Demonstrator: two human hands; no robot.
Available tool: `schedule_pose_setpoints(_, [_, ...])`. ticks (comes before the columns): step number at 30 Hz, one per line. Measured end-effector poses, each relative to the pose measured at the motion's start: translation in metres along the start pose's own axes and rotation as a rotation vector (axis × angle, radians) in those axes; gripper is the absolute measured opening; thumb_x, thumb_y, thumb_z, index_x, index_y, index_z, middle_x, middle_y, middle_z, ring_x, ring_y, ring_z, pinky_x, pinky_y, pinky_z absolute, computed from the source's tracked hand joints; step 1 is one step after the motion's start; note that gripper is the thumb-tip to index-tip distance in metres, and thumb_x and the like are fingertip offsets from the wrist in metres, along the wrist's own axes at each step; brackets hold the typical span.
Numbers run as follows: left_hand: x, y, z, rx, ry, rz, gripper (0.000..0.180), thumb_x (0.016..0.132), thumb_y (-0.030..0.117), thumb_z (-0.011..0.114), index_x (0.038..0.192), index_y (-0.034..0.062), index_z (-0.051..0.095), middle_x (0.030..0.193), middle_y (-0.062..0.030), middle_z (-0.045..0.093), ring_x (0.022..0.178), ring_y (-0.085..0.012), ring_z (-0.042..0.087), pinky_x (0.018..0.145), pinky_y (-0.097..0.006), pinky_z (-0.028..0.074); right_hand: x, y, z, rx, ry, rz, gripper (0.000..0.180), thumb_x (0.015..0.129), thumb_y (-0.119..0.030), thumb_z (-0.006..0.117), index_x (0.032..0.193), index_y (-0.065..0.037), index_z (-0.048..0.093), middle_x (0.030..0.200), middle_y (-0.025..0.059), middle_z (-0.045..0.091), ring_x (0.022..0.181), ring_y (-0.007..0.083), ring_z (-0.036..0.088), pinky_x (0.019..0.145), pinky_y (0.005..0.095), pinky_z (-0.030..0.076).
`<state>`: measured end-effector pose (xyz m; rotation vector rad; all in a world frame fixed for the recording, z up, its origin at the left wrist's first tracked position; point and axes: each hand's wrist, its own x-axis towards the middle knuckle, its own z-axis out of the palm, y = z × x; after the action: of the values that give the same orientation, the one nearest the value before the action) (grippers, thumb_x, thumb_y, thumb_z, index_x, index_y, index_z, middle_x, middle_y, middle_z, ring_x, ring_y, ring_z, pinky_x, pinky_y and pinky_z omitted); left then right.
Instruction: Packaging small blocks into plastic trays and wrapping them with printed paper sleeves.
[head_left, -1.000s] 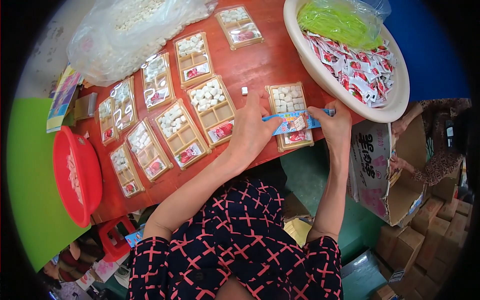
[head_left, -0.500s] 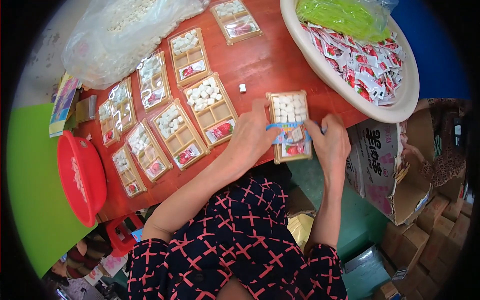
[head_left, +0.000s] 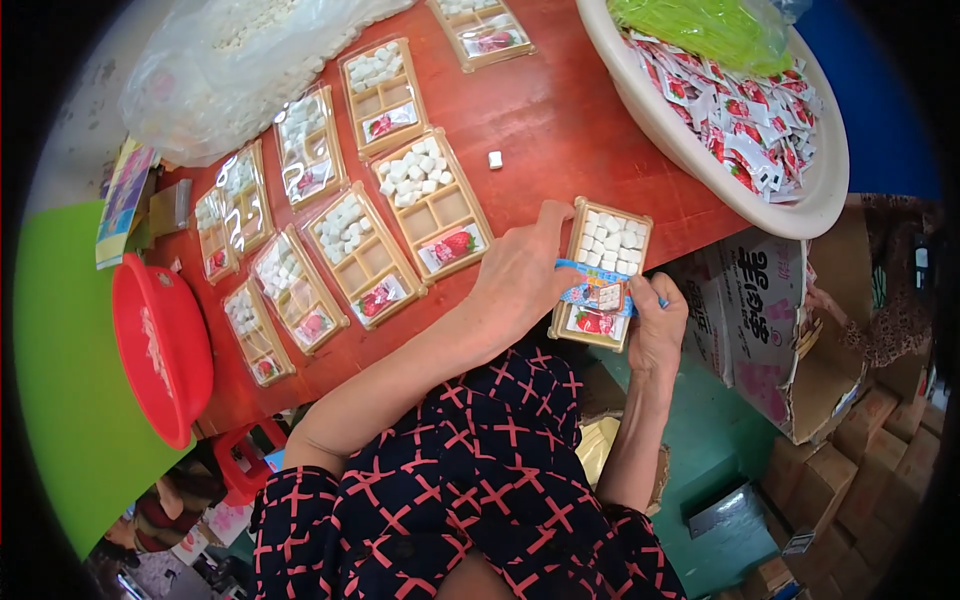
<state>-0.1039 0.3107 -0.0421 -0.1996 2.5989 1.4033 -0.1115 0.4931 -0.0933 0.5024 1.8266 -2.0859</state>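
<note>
At the table's near edge, my left hand point(head_left: 522, 275) grips the left side of a tan compartment tray point(head_left: 648, 228), index finger stretched along it. Small white cubes point(head_left: 612, 242) fill its far part, and a strawberry-printed sachet point(head_left: 592, 322) lies in its near part. A blue printed paper band point(head_left: 590, 286) crosses the tray's middle, with my left thumb by its left end. My right hand point(head_left: 660, 318) is closed, thumb and curled fingers pinching the band's right end at the tray's edge. Whether the band passes underneath is hidden.
Several similar trays point(head_left: 430, 215) stand left on the red table point(head_left: 530, 110), with one loose white cube point(head_left: 495, 160) beside them. A clear bag point(head_left: 180, 110) of cubes lies far left, a red basin point(head_left: 135, 300) near left. At right are a basin point(head_left: 700, 190) of sachets and a cardboard box point(head_left: 745, 330).
The tray has shifted right and tilted, its far end leaning right. My right hand has turned from flatter fingers on the band to a curled pinch at its end.
</note>
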Motion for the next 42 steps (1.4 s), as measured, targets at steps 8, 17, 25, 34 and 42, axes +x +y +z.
schedule_pose_setpoints(8, [-0.013, 0.003, -0.003, 0.065, 0.317, 0.161, 0.059, 0.064, 0.011, 0.073, 0.110, 0.0005, 0.039, 0.070, -0.0150, 0.055, 0.084, -0.0357, 0.055, 0.071, -0.041, 0.044, -0.015, -0.009, 0.007, 0.445, -0.141, -0.224, 0.036, 0.078, 0.001, 0.058, 0.064, -0.014, 0.029, 0.068, -0.0011, 0.046, 0.063, 0.0047, 0.045, 0.061, 0.0232, 0.045])
schedule_pose_setpoints(17, [-0.028, 0.016, -0.007, -0.081, 0.270, 0.141, 0.019, 0.072, 0.012, 0.067, 0.080, -0.0031, 0.059, 0.074, -0.0143, 0.059, 0.074, -0.0287, 0.056, 0.066, -0.036, 0.044, -0.021, -0.031, 0.029, 0.288, -0.129, -0.400, 0.038, 0.078, 0.003, 0.058, 0.065, -0.014, 0.027, 0.068, -0.0015, 0.044, 0.063, 0.0038, 0.043, 0.061, 0.0212, 0.043])
schedule_pose_setpoints(25, [-0.038, 0.010, -0.012, -0.747, 0.009, -0.120, 0.021, 0.075, 0.006, 0.064, 0.093, -0.0046, 0.060, 0.078, -0.0088, 0.064, 0.071, -0.0097, 0.059, 0.063, -0.025, 0.047, -0.027, -0.029, 0.035, 0.223, -0.209, -0.363, 0.040, 0.074, -0.001, 0.064, 0.064, -0.014, 0.028, 0.068, -0.0028, 0.043, 0.064, 0.0031, 0.038, 0.061, 0.0182, 0.036])
schedule_pose_setpoints(34, [-0.058, -0.033, -0.034, -0.672, -0.043, 0.284, 0.011, 0.074, 0.002, 0.064, 0.085, -0.0002, 0.063, 0.083, -0.0070, 0.061, 0.079, -0.0150, 0.059, 0.070, -0.025, 0.047, -0.034, -0.063, 0.017, -0.161, -0.588, -0.440, 0.017, 0.060, 0.002, 0.062, 0.069, -0.004, 0.049, 0.096, 0.0122, 0.055, 0.089, 0.0192, 0.052, 0.079, 0.0291, 0.041])
schedule_pose_setpoints(42, [-0.062, -0.045, -0.031, -0.531, -0.099, 0.680, 0.015, 0.072, 0.000, 0.067, 0.086, 0.0062, 0.066, 0.100, -0.0088, 0.047, 0.090, -0.0213, 0.056, 0.079, -0.032, 0.048, -0.042, -0.058, 0.044, -0.449, -0.548, -0.906, 0.010, 0.055, -0.006, 0.070, 0.064, -0.009, 0.065, 0.084, 0.0044, 0.049, 0.074, 0.0144, 0.045, 0.060, 0.0236, 0.032])
